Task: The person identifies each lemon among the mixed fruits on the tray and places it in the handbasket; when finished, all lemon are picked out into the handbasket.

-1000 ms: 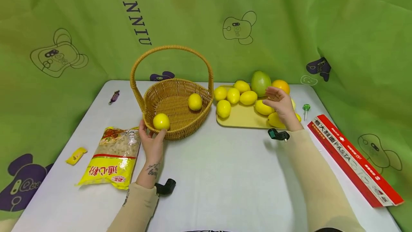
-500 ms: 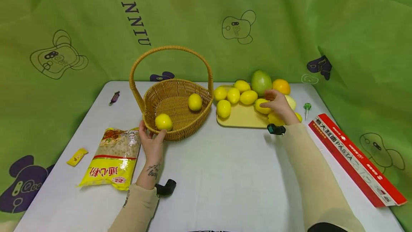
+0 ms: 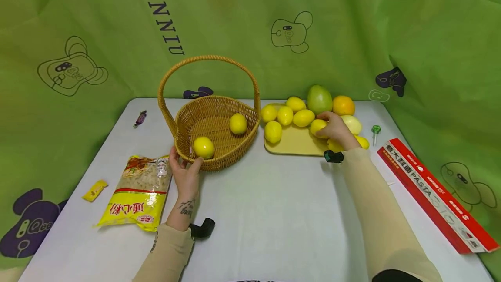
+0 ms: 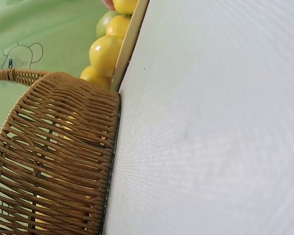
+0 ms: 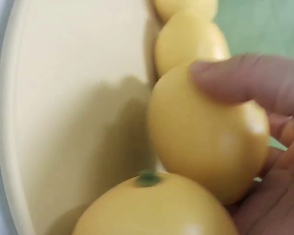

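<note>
Right hand: the right hand (image 3: pixel 335 129) reaches over the yellow tray (image 3: pixel 294 143) and curls its fingers (image 5: pixel 257 85) round a lemon (image 3: pixel 318 127); the right wrist view shows a finger lying across the top of that lemon (image 5: pixel 206 142) with the palm under its far side.
Held lemon: it sits on the tray's right half, touching the hand, with another lemon (image 5: pixel 157 208) just in front of it in the right wrist view.
Left hand: the left hand (image 3: pixel 185 175) rests at the near rim of the wicker basket (image 3: pixel 231 153), thumb and fingers spread against the weave, gripping nothing that I can see.
Basket: it stands on the white surface (image 3: pixel 270 212) just left of the tray, its handle (image 3: pixel 207 58) arching upright; the left wrist view shows its woven wall (image 4: pixel 54 166) next to the tray's edge.
Lemons in basket: one lemon (image 3: pixel 204 147) lies at the near wall by the left hand, a second lemon (image 3: pixel 238 124) lies further back and to the right.
Other fruit: several lemons line the tray's back edge, with a green mango (image 3: pixel 319 99) and an orange (image 3: pixel 343 105) behind them, and a pale fruit (image 3: pixel 352 124) just right of the right hand.
Left of basket: a yellow pasta bag (image 3: pixel 135 192) lies beside the left hand, a small yellow packet (image 3: pixel 93 190) further left, a purple candy (image 3: pixel 139 118) near the far edge.
Right side: a long red pasta box (image 3: pixel 434 193) lies well apart from the tray, and a green lollipop (image 3: pixel 375 130) lies between them.
</note>
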Motion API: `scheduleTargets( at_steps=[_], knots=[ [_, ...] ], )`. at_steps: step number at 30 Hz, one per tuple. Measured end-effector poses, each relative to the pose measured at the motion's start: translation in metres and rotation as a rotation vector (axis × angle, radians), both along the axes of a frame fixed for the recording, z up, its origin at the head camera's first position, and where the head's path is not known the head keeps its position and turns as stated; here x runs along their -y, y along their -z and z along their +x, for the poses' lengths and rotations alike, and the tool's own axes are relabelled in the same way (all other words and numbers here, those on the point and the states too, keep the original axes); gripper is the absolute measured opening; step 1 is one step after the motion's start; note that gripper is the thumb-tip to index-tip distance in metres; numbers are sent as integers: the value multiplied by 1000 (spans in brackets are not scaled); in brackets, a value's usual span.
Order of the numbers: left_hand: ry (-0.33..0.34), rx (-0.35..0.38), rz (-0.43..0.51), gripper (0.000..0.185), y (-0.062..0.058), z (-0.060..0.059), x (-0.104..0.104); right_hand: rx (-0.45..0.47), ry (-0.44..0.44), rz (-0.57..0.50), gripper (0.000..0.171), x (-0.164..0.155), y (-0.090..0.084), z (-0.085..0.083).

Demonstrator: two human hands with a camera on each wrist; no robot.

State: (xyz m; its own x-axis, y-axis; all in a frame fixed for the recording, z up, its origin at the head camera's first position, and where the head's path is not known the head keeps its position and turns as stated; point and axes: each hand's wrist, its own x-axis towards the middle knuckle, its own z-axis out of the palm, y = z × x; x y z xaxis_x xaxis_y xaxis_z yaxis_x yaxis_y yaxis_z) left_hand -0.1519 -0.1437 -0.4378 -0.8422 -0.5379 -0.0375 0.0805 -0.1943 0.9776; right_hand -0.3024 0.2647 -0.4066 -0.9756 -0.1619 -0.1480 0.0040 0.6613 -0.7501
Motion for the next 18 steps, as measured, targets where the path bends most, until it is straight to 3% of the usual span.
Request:
scheduleTargets(
  at_steps=[5,9,13,16,18],
  knots=[
    [3,1,-7,86,0,0,0,-42,65,-209,62,4,-8,7],
    [0,10,-16,86,0,0,0,-67,68,-557,55,19,-15,16],
    [-2,2,-12,86,0,0,0,-93,-14,-850,43,44,-24,25],
    [-3,-8,-4,86,1,0,-1,-87,-95,-947,46,69,-31,32],
    [-3,-9,-8,85,1,0,-1,-83,-141,-957,47,88,-33,36]
  ],
)
